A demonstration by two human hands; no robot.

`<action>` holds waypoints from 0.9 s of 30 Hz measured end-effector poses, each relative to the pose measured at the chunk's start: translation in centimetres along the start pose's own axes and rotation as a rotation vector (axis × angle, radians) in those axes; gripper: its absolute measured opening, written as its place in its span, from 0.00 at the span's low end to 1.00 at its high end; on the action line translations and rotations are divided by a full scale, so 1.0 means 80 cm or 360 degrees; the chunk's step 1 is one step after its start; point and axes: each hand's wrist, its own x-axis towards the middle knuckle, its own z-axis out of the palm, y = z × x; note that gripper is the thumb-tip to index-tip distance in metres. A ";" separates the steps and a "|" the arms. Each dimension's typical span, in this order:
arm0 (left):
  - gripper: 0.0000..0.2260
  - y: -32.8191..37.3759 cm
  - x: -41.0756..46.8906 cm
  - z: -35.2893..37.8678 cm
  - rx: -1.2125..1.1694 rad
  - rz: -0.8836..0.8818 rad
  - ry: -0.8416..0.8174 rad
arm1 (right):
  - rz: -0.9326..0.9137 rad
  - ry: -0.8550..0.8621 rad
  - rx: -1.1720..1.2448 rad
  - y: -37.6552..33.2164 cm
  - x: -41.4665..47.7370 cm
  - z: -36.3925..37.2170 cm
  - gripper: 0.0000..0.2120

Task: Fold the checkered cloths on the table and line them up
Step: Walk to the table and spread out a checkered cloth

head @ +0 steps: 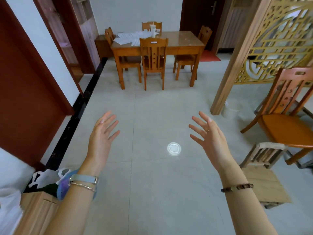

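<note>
Several pale checkered cloths (130,37) lie unfolded in a loose heap on the left half of a wooden dining table (184,42) across the room. My left hand (103,134) and my right hand (209,135) are both raised in front of me over the tiled floor, fingers spread and holding nothing. Both hands are far from the table and the cloths.
Wooden chairs surround the table, one (153,60) on its near side. A white cup (153,30) stands on the table beside the cloths. A wooden chair (284,116) and a small stool (260,177) are at my right, a lattice screen post (237,68) beyond. Bags (45,177) lie at left.
</note>
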 end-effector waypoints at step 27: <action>0.18 -0.001 0.330 0.135 0.0033 0.0118 0.0023 | -0.0070 -0.0111 -0.0084 -0.049 0.387 -0.002 0.20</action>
